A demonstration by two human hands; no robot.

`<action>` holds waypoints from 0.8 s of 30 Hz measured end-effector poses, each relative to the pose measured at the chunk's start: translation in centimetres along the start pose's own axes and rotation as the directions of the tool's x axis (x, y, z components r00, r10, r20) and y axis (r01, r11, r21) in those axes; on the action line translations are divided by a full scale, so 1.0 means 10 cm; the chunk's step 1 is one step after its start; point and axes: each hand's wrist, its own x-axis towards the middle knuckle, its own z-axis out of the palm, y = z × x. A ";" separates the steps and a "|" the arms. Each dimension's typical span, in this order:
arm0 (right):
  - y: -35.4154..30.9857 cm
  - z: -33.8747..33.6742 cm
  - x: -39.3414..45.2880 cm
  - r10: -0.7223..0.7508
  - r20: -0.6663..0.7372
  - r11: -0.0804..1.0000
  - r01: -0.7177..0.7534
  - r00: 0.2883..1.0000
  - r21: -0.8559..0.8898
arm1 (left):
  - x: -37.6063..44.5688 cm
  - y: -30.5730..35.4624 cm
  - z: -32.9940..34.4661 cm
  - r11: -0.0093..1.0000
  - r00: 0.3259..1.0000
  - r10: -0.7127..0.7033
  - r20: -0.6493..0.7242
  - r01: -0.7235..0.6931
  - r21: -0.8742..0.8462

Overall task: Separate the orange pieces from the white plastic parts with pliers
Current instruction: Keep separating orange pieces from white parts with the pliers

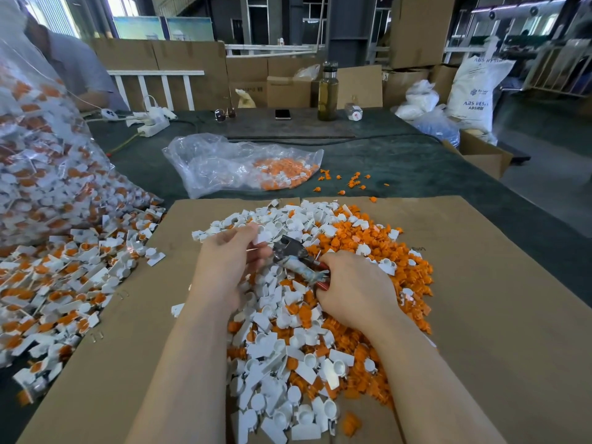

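Pliers (293,251) sit clamped in the right hand (354,288), handles squeezed narrow, nose aimed far-left straight at the white plastic part (261,237) pinched in the left hand (224,264), just beside the tip, above the sorted heap (320,315) on the cardboard (480,283).

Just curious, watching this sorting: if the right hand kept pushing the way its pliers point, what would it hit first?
Probably the small white plastic part pinched in the left hand: the metal pliers gripped by the right hand point straight at it, though depth is unclear.
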 end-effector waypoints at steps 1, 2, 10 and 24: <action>0.00 0.00 0.00 -0.005 0.002 1.000 0.005 1.000 -0.004 | -0.01 0.00 0.01 1.000 1.000 0.007 -0.003 -0.007 -0.019; 0.00 0.00 0.00 -0.005 0.002 1.000 0.005 1.000 -0.007 | -0.01 0.00 0.02 0.999 1.000 0.017 -0.003 -0.017 -0.041; 0.01 -0.02 -0.01 0.044 0.012 0.999 -0.043 0.999 -0.017 | -0.02 0.05 -0.03 0.983 0.998 0.028 -0.052 -0.037 -0.183; 0.02 -0.12 0.02 0.189 -0.161 0.939 -0.130 0.969 0.318 | -0.10 -0.02 0.11 0.990 0.995 0.075 0.065 -0.067 -0.125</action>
